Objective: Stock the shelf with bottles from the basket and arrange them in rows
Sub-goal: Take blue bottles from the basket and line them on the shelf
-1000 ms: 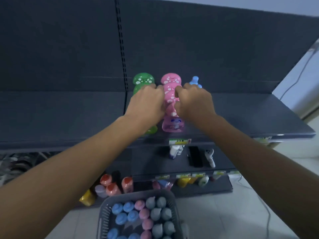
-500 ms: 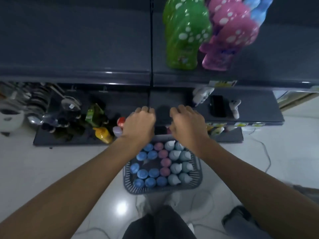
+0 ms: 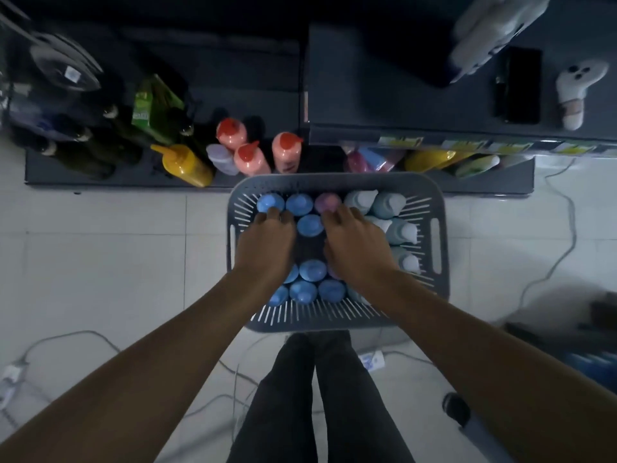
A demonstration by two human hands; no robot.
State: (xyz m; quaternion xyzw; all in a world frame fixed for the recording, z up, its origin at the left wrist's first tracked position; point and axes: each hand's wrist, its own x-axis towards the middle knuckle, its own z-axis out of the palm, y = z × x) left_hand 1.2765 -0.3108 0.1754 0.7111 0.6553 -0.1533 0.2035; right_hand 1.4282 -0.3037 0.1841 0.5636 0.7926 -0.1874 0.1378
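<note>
Your left hand [image 3: 267, 243] meets a blue-capped bottle [image 3: 271, 202], your right hand [image 3: 355, 243] a pink-capped bottle [image 3: 329, 201], at the far edge of the basket [image 3: 334, 182]; grip closure cannot be told; likely light, slick plastic; grasp below the cap.

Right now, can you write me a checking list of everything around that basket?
Surface: white tiled floor; the basket stands on it.
Job's things: grey basket holding blue bottles, a pink bottle and pale bottles, caps up.
Clutter: small white scrap on the floor.
Hands: left hand and right hand reach into the basket, fingertips at the caps; grip unclear.
Cables: white cables trail over the floor on both sides.
Surroundings: dark bottom shelf with red-capped bottles and a yellow bottle.
</note>
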